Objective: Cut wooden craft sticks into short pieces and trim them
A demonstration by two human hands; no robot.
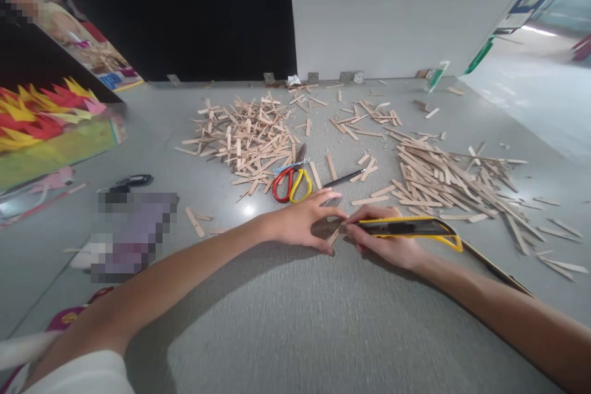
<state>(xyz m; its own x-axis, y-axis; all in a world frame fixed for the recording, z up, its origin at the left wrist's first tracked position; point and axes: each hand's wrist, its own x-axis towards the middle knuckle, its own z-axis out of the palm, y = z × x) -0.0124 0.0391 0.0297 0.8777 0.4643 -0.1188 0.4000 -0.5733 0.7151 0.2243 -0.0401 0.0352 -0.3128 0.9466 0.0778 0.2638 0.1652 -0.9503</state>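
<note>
My right hand (388, 246) is closed around a yellow and black utility knife (406, 228), its tip end pointing left. Just below that end lies a short piece of wooden craft stick (335, 235) on the grey surface. My left hand (307, 218) steadies this piece between its thumb and fingertips, the other fingers spread above it. Beyond my left hand rest scissors (292, 184) with one red and one yellow handle. A dark pen-like tool (344, 178) lies to their right, next to a few loose sticks.
A heap of short cut sticks (249, 135) lies at the back left, and a pile of longer sticks (443, 178) at the right. Black and white panels (392, 12) stand behind. At left are a box with red and yellow paper points (50, 135) and a blurred purple item (138, 231).
</note>
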